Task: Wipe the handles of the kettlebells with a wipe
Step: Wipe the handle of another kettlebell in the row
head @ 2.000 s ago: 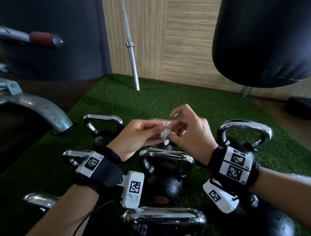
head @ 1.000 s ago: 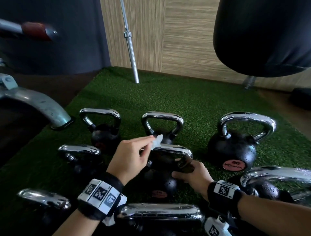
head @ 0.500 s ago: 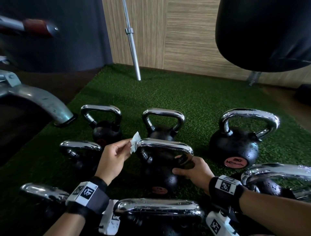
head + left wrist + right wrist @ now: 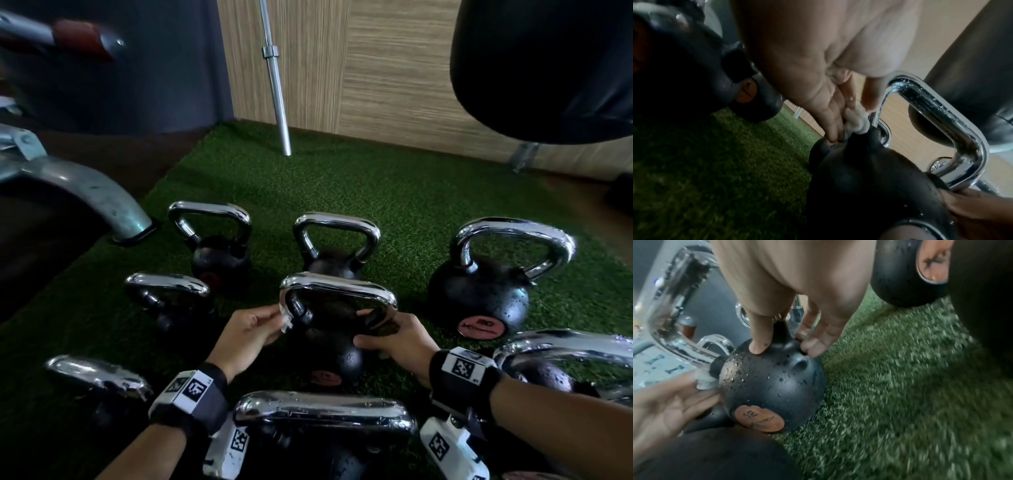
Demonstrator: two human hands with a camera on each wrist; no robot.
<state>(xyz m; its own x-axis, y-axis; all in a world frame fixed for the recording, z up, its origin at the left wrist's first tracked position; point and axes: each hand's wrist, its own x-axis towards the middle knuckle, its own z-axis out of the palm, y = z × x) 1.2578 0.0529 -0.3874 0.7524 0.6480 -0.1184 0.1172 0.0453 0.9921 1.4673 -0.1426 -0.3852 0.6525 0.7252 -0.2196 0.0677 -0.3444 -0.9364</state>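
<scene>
Several black kettlebells with chrome handles stand on green turf. The middle kettlebell (image 4: 329, 346) has a chrome handle (image 4: 337, 289) wet with droplets. My left hand (image 4: 255, 327) pinches a small white wipe (image 4: 286, 320) against the lower left leg of that handle. In the left wrist view the wipe (image 4: 856, 123) sits where the chrome handle (image 4: 937, 113) meets the black body. My right hand (image 4: 394, 337) grips the base of the handle's right leg, thumb in front and fingers behind, as the right wrist view shows on the kettlebell (image 4: 772, 382).
More kettlebells (image 4: 479, 294) ring the middle one, one handle (image 4: 325, 413) just below my wrists. A steel bar (image 4: 275, 85) leans on the wood wall. A black punching bag (image 4: 548, 61) hangs at upper right. A grey machine foot (image 4: 89, 192) is left. Open turf (image 4: 342, 178) lies beyond.
Both hands held the wipe together at first. The right hand then dropped to the middle kettlebell; the left carried the wipe down from the handle's top to its lower left leg.
</scene>
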